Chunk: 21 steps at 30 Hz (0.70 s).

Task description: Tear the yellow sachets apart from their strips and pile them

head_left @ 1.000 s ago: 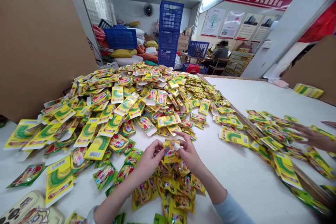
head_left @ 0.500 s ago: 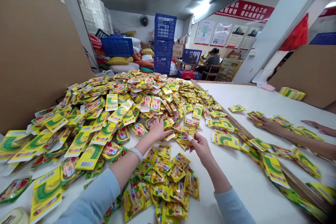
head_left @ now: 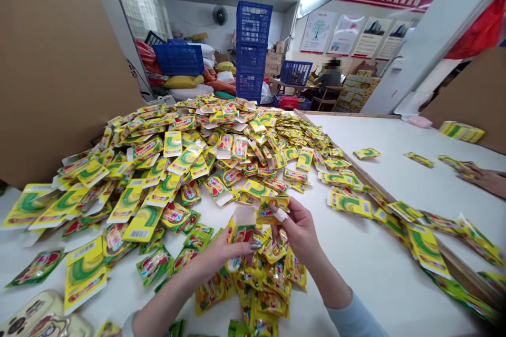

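Note:
My left hand (head_left: 219,253) is closed around a small printed carton (head_left: 242,224), whose white end flap stands open at the top. Close beside it, my right hand (head_left: 303,229) pinches a yellow packet (head_left: 269,206) between thumb and fingers; one finger wears a white wrap. The packet is at the carton's right, outside it. Below both hands lies a heap of shiny yellow packets (head_left: 272,279), partly hidden by the left hand. Green packets (head_left: 197,237) lie left of that heap. Beyond the hands spreads a large pile of yellow cartons (head_left: 185,160), many with open flaps.
A wooden strip (head_left: 446,260) divides the white table (head_left: 343,274). Across it, a co-worker's hand (head_left: 480,176) touches packets. Cardboard (head_left: 59,63) stands at the left, with a cream cartoon-decorated object (head_left: 45,318) near the front edge. Blue crates (head_left: 251,58) are stacked behind.
My left hand has drawn back from the pile and now holds an open carton. My right hand has a yellow packet raised next to it. The co-worker's hand has shifted right.

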Tool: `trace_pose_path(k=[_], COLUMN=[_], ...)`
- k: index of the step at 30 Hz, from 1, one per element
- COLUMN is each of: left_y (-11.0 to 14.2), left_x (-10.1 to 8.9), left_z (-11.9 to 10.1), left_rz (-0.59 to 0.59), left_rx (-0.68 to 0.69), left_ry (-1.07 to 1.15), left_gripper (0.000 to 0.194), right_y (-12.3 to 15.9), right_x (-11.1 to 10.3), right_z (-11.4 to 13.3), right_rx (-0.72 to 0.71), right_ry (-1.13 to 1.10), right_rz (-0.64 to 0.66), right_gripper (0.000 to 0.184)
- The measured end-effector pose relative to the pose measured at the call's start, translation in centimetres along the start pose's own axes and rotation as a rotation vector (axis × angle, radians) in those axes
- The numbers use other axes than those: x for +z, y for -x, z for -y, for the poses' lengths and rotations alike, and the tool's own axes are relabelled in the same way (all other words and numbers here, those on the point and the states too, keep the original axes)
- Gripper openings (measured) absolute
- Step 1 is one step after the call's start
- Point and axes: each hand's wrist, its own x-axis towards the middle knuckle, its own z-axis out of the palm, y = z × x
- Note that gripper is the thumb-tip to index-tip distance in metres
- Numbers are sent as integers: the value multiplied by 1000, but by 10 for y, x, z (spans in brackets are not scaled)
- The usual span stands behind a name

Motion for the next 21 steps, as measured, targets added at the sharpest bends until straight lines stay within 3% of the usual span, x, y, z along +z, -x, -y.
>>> trace_pose_path(k=[5,9,12,14,18,21], left_y=[-6,-7,-6,-7,-10,-9], left_x=[9,5,4,3,2,4], left_z=[14,8,6,7,8,3], left_rz=[-17,-9,2,-13,13,93], left_rx=[-110,21,65,55,38,-29], left_ry=[-35,-227,-400,-433,-347,-216], left_gripper=[50,50,45,50,47,36], right_y=[3,5,9,10,8,7], right_x=[3,-2,-3,-5,-14,-15], right_z=[0,11,17,16,8,4], right_rx=[-19,-188,-190,-131,74,30], right_ry=[221,629,815,782,402,367], right_rz=[130,337,446,451,373,302], right_gripper=[13,21,36,35,24,13])
